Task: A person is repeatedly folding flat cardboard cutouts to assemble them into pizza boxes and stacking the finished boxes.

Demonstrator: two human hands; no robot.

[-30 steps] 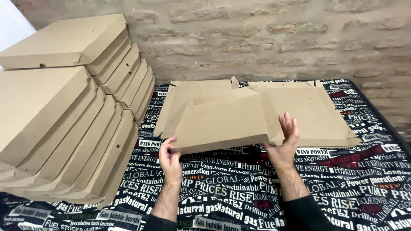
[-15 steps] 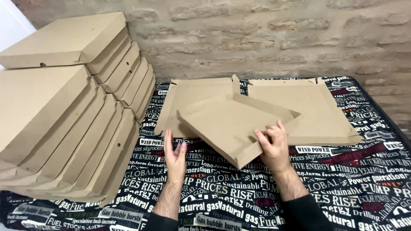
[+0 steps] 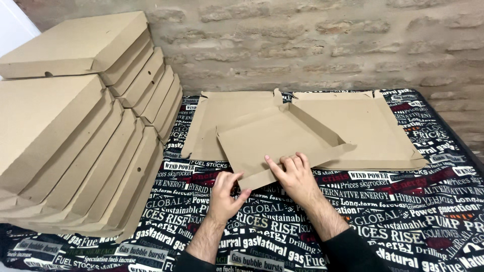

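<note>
A flat brown cardboard box blank (image 3: 275,136) lies on the printed cloth, its far and right side flaps raised. My right hand (image 3: 295,176) presses fingers down on the blank's near edge. Just left of it, my left hand (image 3: 226,194) pinches the near front flap of the same blank between thumb and fingers. Under this blank lies a stack of flat unfolded blanks (image 3: 363,126), spread toward the right.
Two leaning rows of folded cardboard boxes (image 3: 75,136) fill the left side. A black cloth with white and red lettering (image 3: 393,221) covers the table. A brick wall (image 3: 312,45) stands behind. The table's right edge runs near the stack.
The top blank was tilted up in both hands; it has come down flat and turned, its side flaps now raised. Both hands moved to its near edge.
</note>
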